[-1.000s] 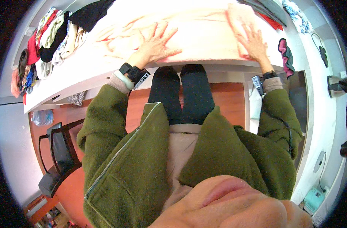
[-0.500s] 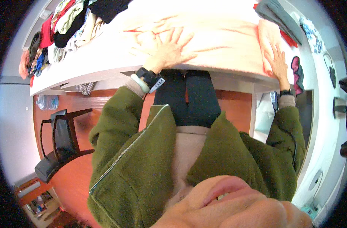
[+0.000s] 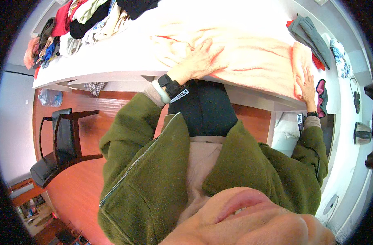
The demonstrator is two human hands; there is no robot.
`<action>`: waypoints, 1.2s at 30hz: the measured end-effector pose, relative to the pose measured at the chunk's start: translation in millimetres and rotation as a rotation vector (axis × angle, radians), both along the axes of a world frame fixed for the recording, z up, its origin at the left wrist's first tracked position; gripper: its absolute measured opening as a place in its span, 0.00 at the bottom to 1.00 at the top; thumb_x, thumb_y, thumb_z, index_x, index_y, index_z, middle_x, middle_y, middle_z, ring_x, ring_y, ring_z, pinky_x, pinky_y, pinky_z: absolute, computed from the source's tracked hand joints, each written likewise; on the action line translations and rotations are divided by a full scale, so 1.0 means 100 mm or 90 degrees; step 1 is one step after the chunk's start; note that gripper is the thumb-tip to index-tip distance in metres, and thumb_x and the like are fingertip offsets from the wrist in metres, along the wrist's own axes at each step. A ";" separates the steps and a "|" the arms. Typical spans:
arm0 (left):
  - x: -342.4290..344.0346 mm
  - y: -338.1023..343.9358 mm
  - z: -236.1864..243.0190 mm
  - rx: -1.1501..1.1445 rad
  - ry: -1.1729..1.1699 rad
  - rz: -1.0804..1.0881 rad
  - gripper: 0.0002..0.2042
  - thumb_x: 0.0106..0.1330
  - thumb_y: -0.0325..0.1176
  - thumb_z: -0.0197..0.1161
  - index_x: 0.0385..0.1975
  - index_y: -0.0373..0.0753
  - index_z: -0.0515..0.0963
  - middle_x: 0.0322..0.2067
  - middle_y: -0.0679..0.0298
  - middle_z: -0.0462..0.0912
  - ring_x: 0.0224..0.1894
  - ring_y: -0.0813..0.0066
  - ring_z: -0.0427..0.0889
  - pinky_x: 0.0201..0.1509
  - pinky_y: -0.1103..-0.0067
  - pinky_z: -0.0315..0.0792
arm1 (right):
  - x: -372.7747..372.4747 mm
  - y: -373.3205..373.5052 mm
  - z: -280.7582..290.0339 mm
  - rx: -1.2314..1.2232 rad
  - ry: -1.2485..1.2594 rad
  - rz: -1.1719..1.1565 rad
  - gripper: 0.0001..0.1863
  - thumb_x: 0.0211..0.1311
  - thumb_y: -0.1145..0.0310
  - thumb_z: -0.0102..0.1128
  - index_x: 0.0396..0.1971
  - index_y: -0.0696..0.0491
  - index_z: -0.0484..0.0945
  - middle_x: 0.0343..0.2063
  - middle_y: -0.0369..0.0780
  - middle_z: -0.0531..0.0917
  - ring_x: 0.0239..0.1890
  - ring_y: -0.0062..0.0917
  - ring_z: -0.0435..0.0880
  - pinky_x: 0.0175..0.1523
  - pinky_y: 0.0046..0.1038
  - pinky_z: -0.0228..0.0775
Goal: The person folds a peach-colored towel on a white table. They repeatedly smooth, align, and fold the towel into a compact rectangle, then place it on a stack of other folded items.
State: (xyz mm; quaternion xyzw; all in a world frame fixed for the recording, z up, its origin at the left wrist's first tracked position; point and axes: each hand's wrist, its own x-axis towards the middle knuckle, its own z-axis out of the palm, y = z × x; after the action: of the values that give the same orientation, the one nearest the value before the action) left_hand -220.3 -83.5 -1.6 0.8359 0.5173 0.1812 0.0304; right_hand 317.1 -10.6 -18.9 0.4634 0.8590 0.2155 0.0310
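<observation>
A peach-coloured cloth [image 3: 256, 61] lies spread and wrinkled along the near edge of the white table [image 3: 92, 61]. Palm down on its left part rests my left hand [image 3: 200, 61], fingers spread. My right hand [image 3: 308, 87] lies on the cloth's right end, where a strip is folded over; its fingers are stretched along that strip. Both hands press on the fabric without visibly gripping it. Strong light washes out the cloth's far edge, and its exact kind cannot be made out.
Heaped clothes [image 3: 76, 24] fill the table's far left. Folded grey trousers [image 3: 311, 38] lie at the far right, over something red. A pink-and-black item [image 3: 322, 98] sits beside my right hand. A black chair [image 3: 64, 143] stands on the reddish floor [image 3: 88, 183] to the left.
The whole view has shifted, so table and clothes appear further right. Both hands stay on the peach cloth. Their fingers are somewhat less spread than before.
</observation>
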 end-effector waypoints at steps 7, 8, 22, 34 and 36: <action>-0.77 0.21 -0.07 0.125 -0.136 0.191 0.23 0.68 0.46 0.57 0.57 0.38 0.70 0.49 0.43 0.76 0.48 0.46 0.80 0.52 0.59 0.74 | 0.03 0.05 -0.04 0.025 0.005 0.014 0.18 0.63 0.64 0.55 0.52 0.35 0.77 0.73 0.36 0.52 0.74 0.42 0.48 0.71 0.55 0.50; -0.92 0.23 -0.08 0.101 -0.176 0.240 0.23 0.66 0.45 0.59 0.55 0.36 0.72 0.49 0.45 0.77 0.48 0.49 0.80 0.54 0.61 0.74 | 0.04 0.07 -0.07 0.031 0.005 0.014 0.17 0.65 0.63 0.53 0.52 0.35 0.77 0.73 0.36 0.52 0.74 0.41 0.48 0.71 0.55 0.49; -1.50 0.26 0.22 -0.205 -0.091 0.329 0.15 0.58 0.45 0.69 0.29 0.38 0.79 0.23 0.60 0.82 0.28 0.71 0.82 0.35 0.74 0.75 | 0.04 0.21 -0.32 -0.026 0.253 -0.229 0.39 0.62 0.36 0.50 0.71 0.26 0.51 0.74 0.31 0.50 0.70 0.57 0.53 0.59 0.74 0.53; -1.65 0.37 0.58 0.056 -0.339 0.221 0.14 0.67 0.41 0.61 0.32 0.37 0.68 0.25 0.64 0.73 0.29 0.76 0.71 0.35 0.76 0.69 | 0.17 0.31 -0.41 0.022 0.141 -0.136 0.38 0.61 0.34 0.49 0.70 0.27 0.54 0.74 0.29 0.51 0.71 0.54 0.53 0.63 0.68 0.53; -1.65 0.40 0.57 0.062 -0.334 0.214 0.15 0.68 0.43 0.60 0.32 0.37 0.68 0.25 0.64 0.73 0.29 0.77 0.71 0.35 0.76 0.69 | 0.24 0.30 -0.42 -0.017 -0.070 -0.186 0.39 0.60 0.34 0.49 0.70 0.27 0.54 0.74 0.30 0.51 0.71 0.54 0.53 0.63 0.68 0.53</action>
State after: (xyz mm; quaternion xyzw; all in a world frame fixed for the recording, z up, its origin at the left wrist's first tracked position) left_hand -385.0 -43.1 55.8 0.6639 0.6132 0.4178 0.0925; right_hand 340.7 19.3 -60.7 0.5707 0.7821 0.2223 0.1150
